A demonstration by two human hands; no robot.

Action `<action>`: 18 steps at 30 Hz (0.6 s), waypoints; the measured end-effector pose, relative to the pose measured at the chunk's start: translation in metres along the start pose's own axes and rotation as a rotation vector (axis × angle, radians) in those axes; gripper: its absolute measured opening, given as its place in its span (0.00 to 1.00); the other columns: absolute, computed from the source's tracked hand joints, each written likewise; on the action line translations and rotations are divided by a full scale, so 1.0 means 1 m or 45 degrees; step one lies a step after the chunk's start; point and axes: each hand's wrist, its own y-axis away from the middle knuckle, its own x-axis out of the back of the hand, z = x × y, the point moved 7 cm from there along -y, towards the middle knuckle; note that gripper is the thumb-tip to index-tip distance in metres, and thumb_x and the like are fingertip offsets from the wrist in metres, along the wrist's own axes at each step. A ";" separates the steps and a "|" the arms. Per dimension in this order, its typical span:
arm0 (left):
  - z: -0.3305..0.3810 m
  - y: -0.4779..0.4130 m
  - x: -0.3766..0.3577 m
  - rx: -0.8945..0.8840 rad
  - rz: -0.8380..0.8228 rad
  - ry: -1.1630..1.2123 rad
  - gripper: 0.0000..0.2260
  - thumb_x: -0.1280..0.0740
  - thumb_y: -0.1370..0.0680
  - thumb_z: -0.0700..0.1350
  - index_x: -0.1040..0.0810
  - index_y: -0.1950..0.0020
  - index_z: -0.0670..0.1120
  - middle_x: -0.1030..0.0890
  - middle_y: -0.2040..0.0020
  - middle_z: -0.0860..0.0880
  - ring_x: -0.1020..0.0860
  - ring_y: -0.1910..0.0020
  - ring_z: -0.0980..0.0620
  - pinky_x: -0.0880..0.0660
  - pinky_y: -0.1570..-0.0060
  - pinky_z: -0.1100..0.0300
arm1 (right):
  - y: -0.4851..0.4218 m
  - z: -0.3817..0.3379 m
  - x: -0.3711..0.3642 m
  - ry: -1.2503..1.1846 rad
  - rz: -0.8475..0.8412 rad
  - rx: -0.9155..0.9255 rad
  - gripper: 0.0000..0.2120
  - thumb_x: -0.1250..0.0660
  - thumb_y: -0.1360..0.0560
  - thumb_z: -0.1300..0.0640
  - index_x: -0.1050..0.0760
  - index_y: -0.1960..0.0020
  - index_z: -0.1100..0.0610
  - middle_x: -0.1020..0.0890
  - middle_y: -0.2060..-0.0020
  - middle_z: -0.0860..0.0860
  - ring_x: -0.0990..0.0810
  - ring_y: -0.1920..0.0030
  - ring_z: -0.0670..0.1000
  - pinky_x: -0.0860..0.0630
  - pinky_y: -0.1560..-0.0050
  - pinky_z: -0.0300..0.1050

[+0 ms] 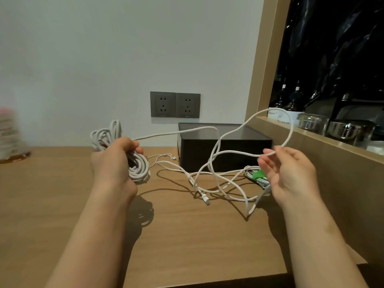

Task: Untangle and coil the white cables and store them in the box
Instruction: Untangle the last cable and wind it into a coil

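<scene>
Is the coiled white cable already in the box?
No, the left hand grips the coiled cable above the table, left of the dark box; the right hand pinches a loose cable loop.

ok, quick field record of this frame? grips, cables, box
left: left grip holds coiled white cable, lifted off the table
right: right grip pinches a loose strand in the air
tangle: loose white cables on the wooden table, in front of the box
box: dark box against the wall; inside unclear
bundle: green-tied bundle on the table beside the right grip
state: coil not yet in the box
</scene>
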 end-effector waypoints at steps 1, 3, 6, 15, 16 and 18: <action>-0.002 0.004 -0.005 0.016 -0.042 -0.030 0.03 0.39 0.29 0.34 0.30 0.58 0.41 0.29 0.77 0.49 0.29 0.80 0.55 0.30 0.76 0.67 | 0.004 0.001 -0.006 -0.006 -0.040 -0.010 0.04 0.39 0.21 0.62 0.26 0.51 0.58 0.19 0.57 0.56 0.18 0.63 0.48 0.20 0.66 0.37; -0.003 0.014 -0.016 0.030 -0.121 -0.123 0.03 0.39 0.28 0.33 0.30 0.58 0.40 0.28 0.77 0.49 0.30 0.80 0.55 0.29 0.76 0.65 | 0.009 0.001 -0.012 -0.016 -0.055 -0.011 0.07 0.39 0.22 0.65 0.27 0.45 0.59 0.20 0.54 0.57 0.17 0.59 0.50 0.18 0.60 0.39; -0.007 0.028 -0.031 0.063 -0.286 -0.272 0.03 0.39 0.28 0.32 0.29 0.60 0.39 0.28 0.78 0.48 0.30 0.80 0.54 0.29 0.76 0.64 | 0.018 -0.014 -0.020 0.160 -0.030 0.271 0.14 0.39 0.23 0.68 0.32 0.41 0.55 0.24 0.47 0.52 0.18 0.52 0.48 0.20 0.51 0.41; -0.011 0.064 -0.061 0.162 -0.864 -0.497 0.09 0.35 0.37 0.35 0.28 0.58 0.40 0.28 0.72 0.45 0.30 0.77 0.54 0.28 0.76 0.61 | 0.069 0.008 -0.088 1.535 -0.774 1.171 0.10 0.36 0.23 0.54 0.25 0.43 0.45 0.25 0.55 0.38 0.29 0.43 0.45 0.39 0.36 0.47; -0.011 0.065 -0.061 0.183 -0.856 -0.446 0.09 0.36 0.38 0.35 0.29 0.58 0.40 0.28 0.72 0.46 0.30 0.78 0.54 0.28 0.76 0.62 | 0.062 0.010 -0.084 1.486 -0.738 1.100 0.06 0.37 0.23 0.53 0.24 0.47 0.47 0.26 0.60 0.39 0.27 0.48 0.47 0.34 0.39 0.51; -0.007 0.063 -0.060 0.240 -0.826 -0.287 0.09 0.37 0.38 0.34 0.30 0.59 0.41 0.29 0.72 0.48 0.30 0.78 0.56 0.29 0.77 0.64 | 0.051 0.007 -0.073 1.391 -0.621 1.029 0.03 0.38 0.23 0.53 0.25 0.53 0.47 0.28 0.61 0.41 0.27 0.50 0.49 0.29 0.45 0.53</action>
